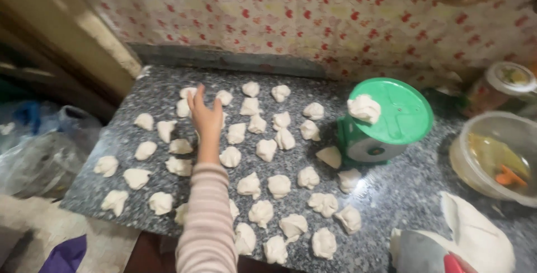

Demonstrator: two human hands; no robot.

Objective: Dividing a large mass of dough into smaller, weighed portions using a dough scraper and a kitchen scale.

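- Overhead, from the head camera, one hand (205,117) in a pink-and-white striped sleeve (207,222) reaches out over the speckled grey stone countertop (408,189); which of the person's hands it is cannot be told for sure, though it enters from the lower left.
- Its fingers are spread and extended, palm down, gripping nothing; the fingertips hover over or touch the small white dough pieces (235,133) at the far left of the counter, near the wall.
- Many more of these rough dough lumps lie in loose rows across the counter, apart from one another, on both sides of the forearm.
- Just right of the rows stands a green plastic kitchen scale (391,133), with one white dough lump (363,108) resting on its round green pan.
- At the lower right lies a large white mass of dough (481,236), with a red-tipped object (456,263) at the frame edge.
- Further right sits a clear plastic bowl (475,139), and behind it a lidded clear jar (500,85).
- Behind the counter hangs a wall covering with red hearts (313,10).
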